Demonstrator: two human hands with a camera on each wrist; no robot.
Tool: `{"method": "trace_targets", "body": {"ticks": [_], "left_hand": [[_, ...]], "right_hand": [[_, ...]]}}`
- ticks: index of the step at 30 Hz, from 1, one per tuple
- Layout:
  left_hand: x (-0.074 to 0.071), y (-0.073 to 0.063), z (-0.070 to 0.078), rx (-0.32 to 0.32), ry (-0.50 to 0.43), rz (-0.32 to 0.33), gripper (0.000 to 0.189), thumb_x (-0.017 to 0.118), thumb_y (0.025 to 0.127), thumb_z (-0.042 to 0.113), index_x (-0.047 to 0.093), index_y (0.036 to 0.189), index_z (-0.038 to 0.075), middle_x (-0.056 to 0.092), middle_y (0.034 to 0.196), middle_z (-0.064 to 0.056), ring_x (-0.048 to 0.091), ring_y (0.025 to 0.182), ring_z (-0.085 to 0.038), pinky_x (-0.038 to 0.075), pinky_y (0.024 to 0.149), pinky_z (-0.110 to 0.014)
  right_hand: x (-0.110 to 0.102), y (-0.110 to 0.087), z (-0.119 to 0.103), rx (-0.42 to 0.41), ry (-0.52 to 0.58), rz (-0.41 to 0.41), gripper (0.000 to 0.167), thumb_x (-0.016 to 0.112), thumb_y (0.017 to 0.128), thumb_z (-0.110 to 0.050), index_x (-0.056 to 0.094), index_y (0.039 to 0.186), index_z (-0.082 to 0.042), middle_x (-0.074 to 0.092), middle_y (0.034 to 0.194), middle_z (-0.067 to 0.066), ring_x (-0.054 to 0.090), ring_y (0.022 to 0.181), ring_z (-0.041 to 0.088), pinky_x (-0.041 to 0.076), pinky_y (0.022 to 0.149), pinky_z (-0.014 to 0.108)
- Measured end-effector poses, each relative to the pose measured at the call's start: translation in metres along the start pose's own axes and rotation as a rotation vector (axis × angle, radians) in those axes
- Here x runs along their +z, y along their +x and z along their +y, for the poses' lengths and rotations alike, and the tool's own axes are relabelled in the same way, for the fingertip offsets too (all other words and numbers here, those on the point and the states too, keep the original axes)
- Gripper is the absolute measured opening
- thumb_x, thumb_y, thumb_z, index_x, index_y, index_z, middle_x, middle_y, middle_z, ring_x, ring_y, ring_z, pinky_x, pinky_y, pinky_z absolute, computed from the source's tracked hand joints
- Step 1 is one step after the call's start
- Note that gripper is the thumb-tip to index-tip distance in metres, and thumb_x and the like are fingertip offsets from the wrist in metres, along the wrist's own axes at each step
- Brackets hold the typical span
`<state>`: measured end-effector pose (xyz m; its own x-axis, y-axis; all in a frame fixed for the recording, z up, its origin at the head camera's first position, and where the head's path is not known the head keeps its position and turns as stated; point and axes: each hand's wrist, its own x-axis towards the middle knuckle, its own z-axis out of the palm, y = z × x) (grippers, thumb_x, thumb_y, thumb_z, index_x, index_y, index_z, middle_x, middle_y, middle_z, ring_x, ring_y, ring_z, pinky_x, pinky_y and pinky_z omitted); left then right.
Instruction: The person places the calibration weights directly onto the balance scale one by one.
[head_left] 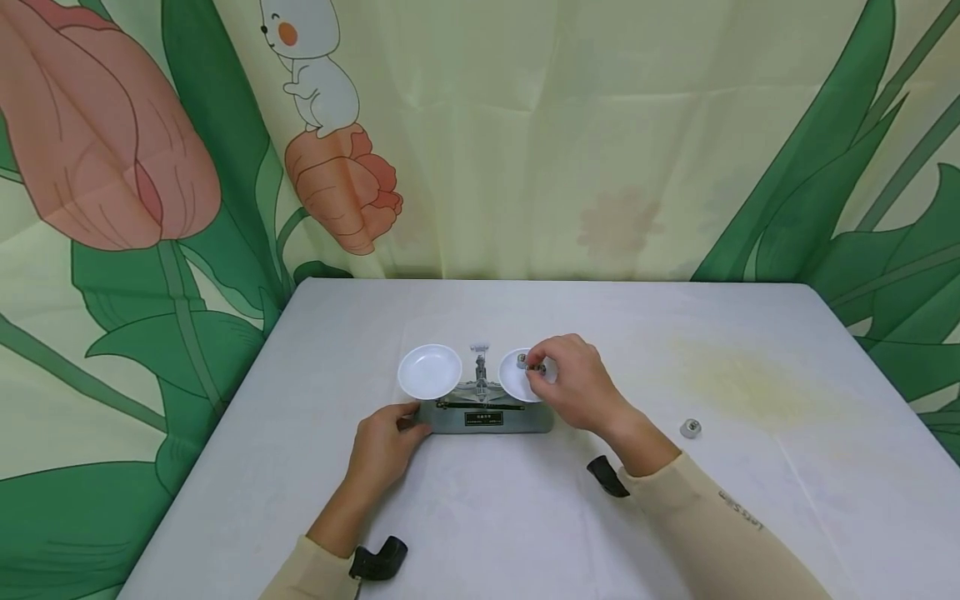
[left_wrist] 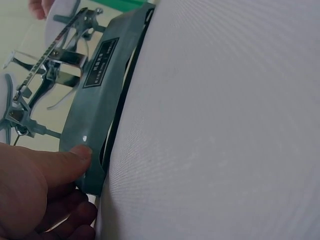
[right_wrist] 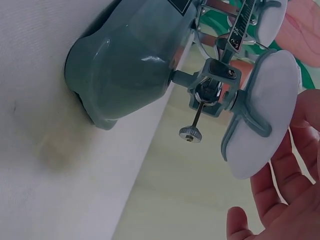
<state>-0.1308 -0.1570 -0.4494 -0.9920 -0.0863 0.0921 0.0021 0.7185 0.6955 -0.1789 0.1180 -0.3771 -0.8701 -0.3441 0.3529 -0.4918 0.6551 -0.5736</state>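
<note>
A balance scale [head_left: 486,419] with a grey-green base stands on the table. My left hand [head_left: 382,446] grips the left end of its base; the left wrist view shows the thumb [left_wrist: 75,159] on the front face and the other fingers curled beside the end. Over the right white pan [head_left: 516,386], my right hand [head_left: 573,379] pinches a small, dark silver metal piece [head_left: 538,367]. Another small silver nut-like piece [head_left: 522,360] sits in that pan. In the right wrist view, the pan's underside [right_wrist: 270,120] hides the right fingertips and what they hold.
The left white pan [head_left: 430,372] holds nothing visible. A loose silver nut-like piece [head_left: 690,428] lies on the white-covered table [head_left: 480,517], right of the scale. Behind the table hangs a printed curtain [head_left: 525,167]. A knurled adjusting knob [right_wrist: 190,134] sticks out below the right pan.
</note>
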Motion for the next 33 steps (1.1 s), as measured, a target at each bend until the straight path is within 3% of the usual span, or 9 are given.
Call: {"method": "trace_targets", "body": {"ticks": [8,21,33], "left_hand": [[0.0006,-0.0002,0.0005,0.025,0.000,0.009,0.035,0.079,0.085,0.007,0.071,0.117,-0.004,0.072,0.111,-0.016,0.069,0.097,-0.029,0.056,0.080,-0.046],[0.0010,-0.0005,0.0023,-0.011,0.011,0.007,0.037,0.080,0.085,0.008,0.070,0.119,-0.003,0.072,0.113,-0.016,0.069,0.099,-0.030,0.056,0.083,-0.046],[0.0008,-0.0013,0.0011,0.008,0.009,0.013,0.035,0.079,0.084,0.007,0.071,0.116,-0.003,0.072,0.111,-0.016,0.069,0.097,-0.029,0.056,0.081,-0.046]], "right_hand": [[0.0007,0.0015,-0.0020,0.015,-0.068,-0.005,0.006,0.069,0.087,-0.011,0.071,0.092,-0.009,0.070,0.101,0.006,0.056,0.100,0.031,0.040,0.087,0.055],[0.0036,0.0027,0.0007,-0.023,-0.132,0.000,0.006,0.070,0.085,-0.010,0.073,0.090,-0.012,0.072,0.099,0.004,0.058,0.098,0.030,0.041,0.086,0.056],[0.0049,0.0015,-0.0002,-0.048,-0.201,0.010,0.004,0.072,0.085,-0.011,0.074,0.089,-0.013,0.073,0.098,0.002,0.059,0.097,0.029,0.042,0.084,0.054]]}}
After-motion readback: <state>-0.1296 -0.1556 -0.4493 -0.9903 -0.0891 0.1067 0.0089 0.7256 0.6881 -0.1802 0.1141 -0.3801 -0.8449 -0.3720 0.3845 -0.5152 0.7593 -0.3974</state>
